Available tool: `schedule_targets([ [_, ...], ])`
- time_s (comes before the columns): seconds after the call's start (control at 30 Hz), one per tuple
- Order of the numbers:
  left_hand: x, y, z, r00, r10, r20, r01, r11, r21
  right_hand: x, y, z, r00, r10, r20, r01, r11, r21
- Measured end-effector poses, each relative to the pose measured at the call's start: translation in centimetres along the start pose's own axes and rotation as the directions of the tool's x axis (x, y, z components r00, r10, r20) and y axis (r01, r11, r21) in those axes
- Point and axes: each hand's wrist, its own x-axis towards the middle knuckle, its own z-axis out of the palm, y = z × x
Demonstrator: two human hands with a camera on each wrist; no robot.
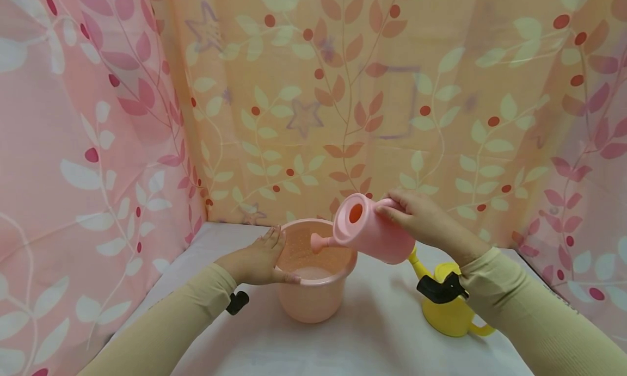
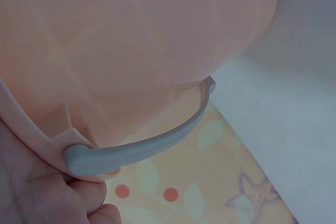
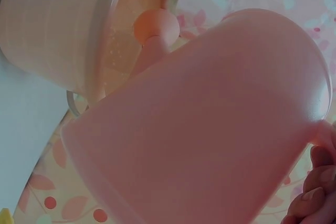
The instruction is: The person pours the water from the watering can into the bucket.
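Note:
A pale pink bucket (image 1: 311, 305) stands upright on the white surface. My left hand (image 1: 259, 259) rests on its left rim, fingers and thumb extended along the edge. In the left wrist view, the bucket's grey handle (image 2: 152, 148) hangs down against the outer wall. My right hand (image 1: 428, 218) grips a pink watering can (image 1: 382, 237) by its handle and holds it in the air, tilted to the left. The can's sprinkler head (image 1: 319, 243) is over the bucket's opening. Small pale drops (image 3: 113, 56) show below it in the right wrist view.
A yellow watering can (image 1: 446, 313) stands on the right, partly behind my right wrist, its spout reaching up beside the pink can. Leaf-patterned cloth (image 1: 303, 93) hangs behind and at both sides of the white tabletop (image 1: 235, 343).

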Motion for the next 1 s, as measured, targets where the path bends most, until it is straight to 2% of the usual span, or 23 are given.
schedule_targets([
  [1.0, 0.21, -0.17, 0.19, 1.000, -0.004, 0.009, 0.004, 1.000, 0.007, 0.33, -0.50, -0.19, 1.000, -0.028, 0.009, 0.029, 0.996, -0.081],
])
